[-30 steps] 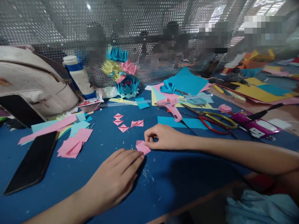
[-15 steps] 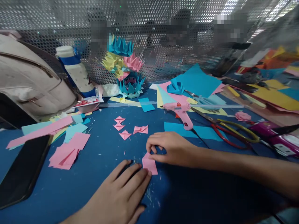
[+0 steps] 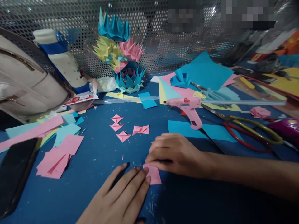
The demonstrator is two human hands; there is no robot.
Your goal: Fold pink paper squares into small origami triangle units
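Observation:
A small piece of pink paper (image 3: pixel 154 175) lies on the blue table in front of me. My left hand (image 3: pixel 123 193) rests flat with fingers spread, its fingertips on the paper's left edge. With curled fingers, my right hand (image 3: pixel 174 154) pinches the paper's top edge, which its fingers partly hide. Beyond my hands sit several small folded pink pieces (image 3: pixel 123 136). A stack of pink paper squares (image 3: pixel 56 163) is off to the left. The pink glue gun (image 3: pixel 190 110) lies past my right hand on a blue paper strip (image 3: pixel 210 132).
A black phone (image 3: pixel 17 177) lies at the left, near coloured paper strips and a pale backpack (image 3: pixel 25 81). Folded paper flowers (image 3: pixel 129 77) and a white-blue bottle (image 3: pixel 63 62) stand by the perforated metal screen. Red-yellow handled scissors (image 3: pixel 252 130) lie at the right.
My right hand's fingers have closed down onto the paper's top edge, covering the corner that showed before. The left hand still holds its place on the paper. The camera view has shifted slightly.

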